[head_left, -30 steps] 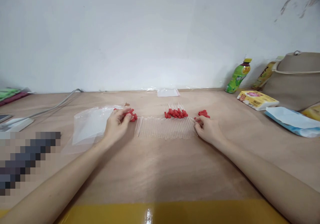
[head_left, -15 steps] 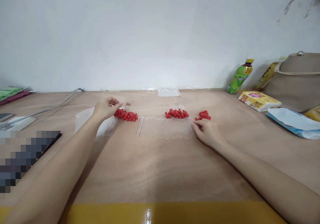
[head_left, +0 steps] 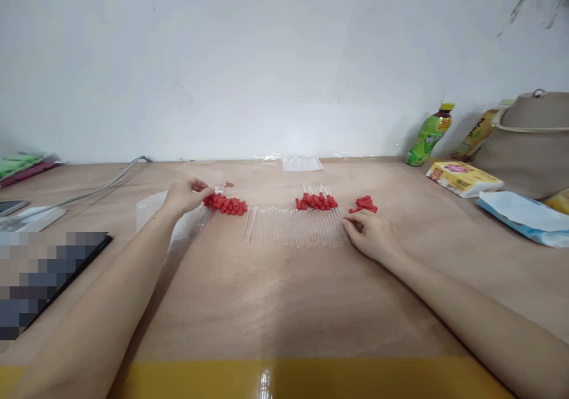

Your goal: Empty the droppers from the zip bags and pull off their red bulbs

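Note:
A row of clear thin tubes lies side by side on the table, with more clear tubes behind it. Red rubber bulbs form a pile at the row's left, and a second pile of red bulbs sits behind its right part. Some red bulbs lie farther right. My left hand is at the left pile, its fingertips closed against a red bulb. At the right end of the row is my right hand, thumb and finger pinched at a clear tube.
Clear plastic bags lie under and beside my left forearm. At the right are a green bottle, a yellow tissue pack, a blue-white packet and a grey bag. A cable and a dark-edged device lie left.
My left hand's fingers have come closer together at the left pile. My right hand stays at the right end of the row. The whole view has shifted slightly.

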Motion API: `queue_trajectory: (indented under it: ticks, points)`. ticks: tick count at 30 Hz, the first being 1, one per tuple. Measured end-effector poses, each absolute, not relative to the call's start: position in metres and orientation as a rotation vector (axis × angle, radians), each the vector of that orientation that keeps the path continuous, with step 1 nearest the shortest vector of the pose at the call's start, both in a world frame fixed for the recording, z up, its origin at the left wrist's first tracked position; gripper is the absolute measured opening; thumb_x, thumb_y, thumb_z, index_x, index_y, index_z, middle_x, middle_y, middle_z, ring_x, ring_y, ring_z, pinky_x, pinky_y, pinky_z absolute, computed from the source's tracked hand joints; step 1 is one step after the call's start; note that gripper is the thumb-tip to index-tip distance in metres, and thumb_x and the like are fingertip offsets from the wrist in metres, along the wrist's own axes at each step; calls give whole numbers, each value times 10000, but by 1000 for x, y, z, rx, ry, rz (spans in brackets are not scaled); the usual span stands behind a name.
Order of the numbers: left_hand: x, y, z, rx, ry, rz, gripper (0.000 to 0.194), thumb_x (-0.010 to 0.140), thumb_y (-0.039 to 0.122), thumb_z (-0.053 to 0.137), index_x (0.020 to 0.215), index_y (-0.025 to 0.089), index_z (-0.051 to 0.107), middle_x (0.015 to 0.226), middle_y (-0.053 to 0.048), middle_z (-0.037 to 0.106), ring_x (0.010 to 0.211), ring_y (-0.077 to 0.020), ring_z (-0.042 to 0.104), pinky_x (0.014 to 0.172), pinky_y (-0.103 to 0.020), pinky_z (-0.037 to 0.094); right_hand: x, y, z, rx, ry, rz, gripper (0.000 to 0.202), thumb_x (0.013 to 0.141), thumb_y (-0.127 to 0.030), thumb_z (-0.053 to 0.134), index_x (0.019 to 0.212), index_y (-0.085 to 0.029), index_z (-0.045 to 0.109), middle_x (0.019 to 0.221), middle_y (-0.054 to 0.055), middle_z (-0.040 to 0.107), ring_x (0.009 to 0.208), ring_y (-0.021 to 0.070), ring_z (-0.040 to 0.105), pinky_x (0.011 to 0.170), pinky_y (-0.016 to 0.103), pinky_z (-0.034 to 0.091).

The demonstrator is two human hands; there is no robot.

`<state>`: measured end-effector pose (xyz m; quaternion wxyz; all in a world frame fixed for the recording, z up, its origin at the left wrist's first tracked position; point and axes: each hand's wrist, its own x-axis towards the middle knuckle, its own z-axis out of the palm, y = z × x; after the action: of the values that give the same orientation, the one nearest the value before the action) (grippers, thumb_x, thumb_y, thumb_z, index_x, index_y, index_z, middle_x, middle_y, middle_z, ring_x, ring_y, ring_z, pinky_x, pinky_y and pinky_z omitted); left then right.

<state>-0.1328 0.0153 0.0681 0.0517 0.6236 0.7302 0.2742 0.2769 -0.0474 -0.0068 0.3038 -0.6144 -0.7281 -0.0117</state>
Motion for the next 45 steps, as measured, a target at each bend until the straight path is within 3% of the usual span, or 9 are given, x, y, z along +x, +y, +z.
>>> queue_trajectory:
  ticks: [9, 12, 16, 19, 25, 30, 35, 40, 45]
  points:
    - [-126, 14, 77, 1852, 2380, 964, 271, 735, 396, 548, 818, 144, 606, 773, -33, 612, 695, -165, 552, 605, -252, 392, 276, -51, -3, -1675, -1901, -42, 245, 800, -333, 482, 936, -234, 659, 879, 15, 674, 712, 170, 593, 589, 281, 414]
    - [-97, 7, 79, 2058, 2247, 983, 280, 764, 378, 508, 842, 133, 618, 799, -44, 624, 715, -179, 561, 643, -270, 403, 274, -52, -2, -1643, -1898, -103, 240, 798, -325, 483, 915, -222, 666, 921, 30, 661, 779, 182, 596, 586, 277, 412]
    - [-35, -3, 66, 2246, 1982, 811, 224, 719, 380, 568, 780, 184, 657, 846, -27, 636, 767, -166, 572, 672, -246, 420, 274, -53, -1, -1572, -1889, -154, 225, 799, -314, 485, 856, -211, 676, 899, 36, 658, 826, 184, 595, 594, 268, 414]
    - [10, -1, 54, 2246, 1876, 554, 280, 745, 426, 523, 840, 201, 659, 935, -49, 644, 830, -188, 584, 684, -262, 425, 276, -51, -3, -1528, -1870, -165, 218, 793, -304, 491, 833, -203, 679, 870, 34, 660, 786, 172, 595, 571, 257, 407]
    - [57, 25, 52, 2062, 2046, 322, 386, 759, 449, 439, 781, 149, 681, 829, -124, 672, 841, -268, 614, 684, -313, 432, 281, -48, -5, -1503, -1830, -146, 208, 787, -295, 495, 828, -206, 677, 852, 31, 652, 701, 148, 582, 532, 237, 391]
    - [71, 39, 52, 1964, 2127, 185, 359, 692, 402, 523, 897, 147, 671, 986, -147, 660, 963, -286, 591, 772, -323, 422, 280, -49, -3, -1521, -1807, -137, 215, 788, -309, 492, 841, -208, 675, 815, 30, 645, 662, 137, 567, 527, 235, 377]
    - [78, 49, 48, 1920, 2136, 133, 302, 612, 393, 609, 806, 171, 677, 958, -125, 671, 947, -274, 596, 793, -322, 413, 279, -50, -2, -1541, -1785, -139, 194, 779, -296, 503, 848, -226, 670, 800, 9, 635, 631, 124, 552, 525, 232, 368]
    - [76, 54, 51, 1939, 2087, 174, 281, 709, 374, 524, 780, 136, 655, 903, -145, 664, 862, -272, 616, 691, -310, 430, 281, -48, -2, -1522, -1714, -159, 190, 778, -293, 506, 819, -220, 676, 782, 14, 627, 599, 121, 543, 512, 240, 371]
    - [58, 28, 67, 2119, 1936, 349, 343, 853, 333, 354, 743, 118, 597, 767, -119, 634, 738, -210, 602, 649, -282, 419, 284, -42, -6, -1310, -1695, -213, 196, 789, -283, 509, 839, -178, 667, 800, 58, 605, 747, 169, 570, 636, 285, 453]
